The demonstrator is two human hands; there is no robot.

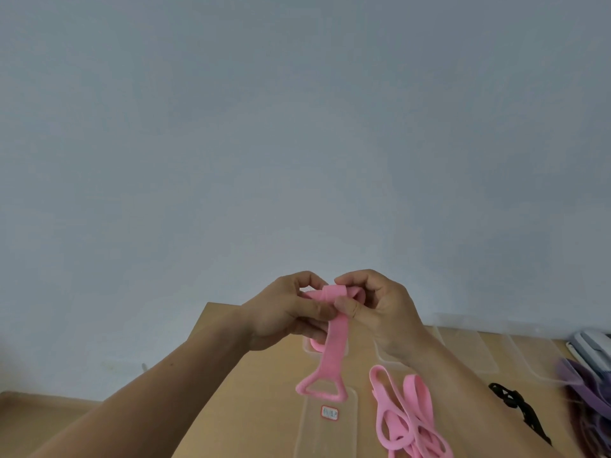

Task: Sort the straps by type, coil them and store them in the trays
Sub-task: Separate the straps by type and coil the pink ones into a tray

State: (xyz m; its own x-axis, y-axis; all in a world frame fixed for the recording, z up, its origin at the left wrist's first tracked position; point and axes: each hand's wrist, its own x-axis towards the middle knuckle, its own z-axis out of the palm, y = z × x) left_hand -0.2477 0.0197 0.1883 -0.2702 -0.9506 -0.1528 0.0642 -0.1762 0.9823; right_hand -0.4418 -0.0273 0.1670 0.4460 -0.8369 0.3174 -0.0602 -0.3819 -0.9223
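1. Fingers [314, 310] of the left hand [281, 319] and of the right hand [380, 315] curl round the top of a pink strap [334, 345], pinching a folded turn of it between them, above the surface [251, 408].
2. The rest of the strap hangs down, and its triangular loop end [322, 390] sits over a clear lid [330, 434] (touching or not, I cannot tell).
3. Loose pink straps [406, 411] lie just right of the lid.
4. A black strap [515, 404] and purple straps [585, 391] lie farther right, in front of clear trays [479, 352].
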